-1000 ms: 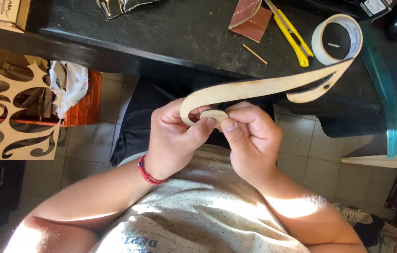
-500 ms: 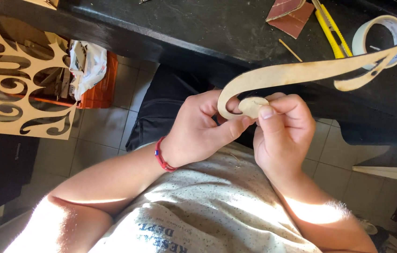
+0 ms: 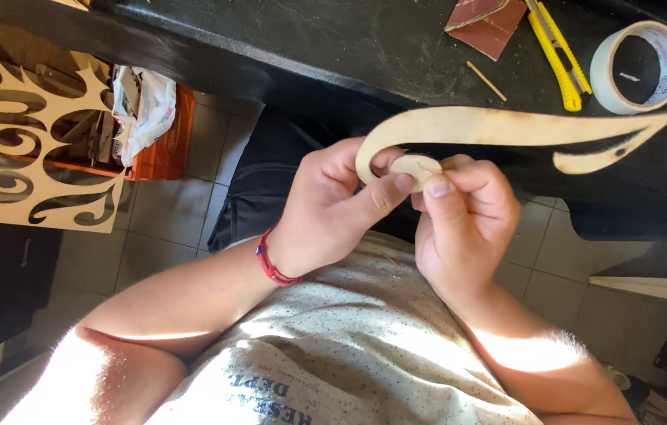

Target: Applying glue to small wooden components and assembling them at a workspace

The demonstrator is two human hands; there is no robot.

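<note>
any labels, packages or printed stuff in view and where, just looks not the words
Tape roll: top right on the dark table, round, cream, dark print on its inner ring.
Shirt print: bottom centre, dark letters on a speckled pale shirt.
Crumpled wrapper: left, in an orange bin, white with faint print.

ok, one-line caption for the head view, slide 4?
Both hands, left hand and right hand, grip the curled end of a scroll-shaped wooden cutout beside a dark workbench.
</note>
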